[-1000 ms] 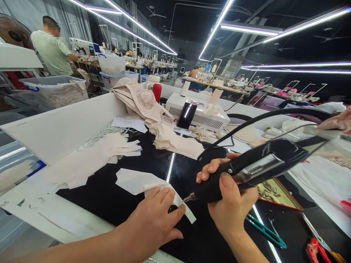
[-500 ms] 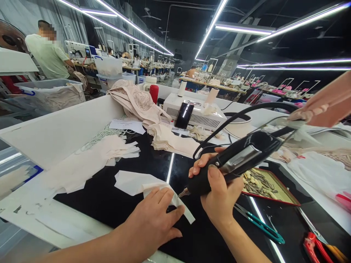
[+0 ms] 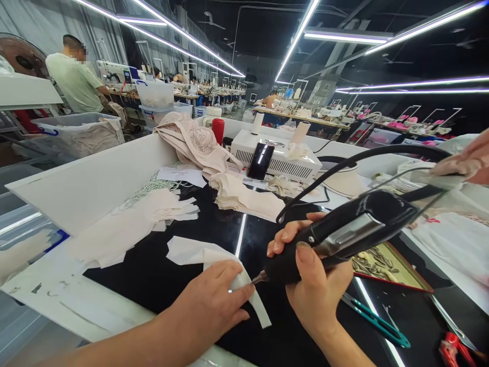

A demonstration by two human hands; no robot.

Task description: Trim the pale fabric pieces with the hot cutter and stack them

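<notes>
My right hand (image 3: 317,285) is wrapped round a black corded hand tool (image 3: 344,234) with a bare metal plate on its side. Its narrow metal tip (image 3: 260,278) points left and meets or nearly meets a curved off-white fabric piece (image 3: 244,278) on the black tabletop (image 3: 153,285). My left hand (image 3: 214,295) holds this fabric between thumb and fingers, the forefinger and thumb close to the tip. One fabric end lies flat to the left; a narrow end curves out below the tip. What lies under my left palm is hidden.
Stacked beige fabric pieces (image 3: 248,196) lie behind, with more pale pieces (image 3: 141,219) at left. A phone (image 3: 260,160) leans on a white vented box (image 3: 294,163). At right are a seed tray (image 3: 382,265), teal thread snips (image 3: 382,321) and red-handled scissors (image 3: 454,346). Another person (image 3: 74,76) stands far left.
My left thumb and fingers have drawn closer together at the tool tip. The fabric's narrow end is bent further downward. The whole view has shifted slightly.
</notes>
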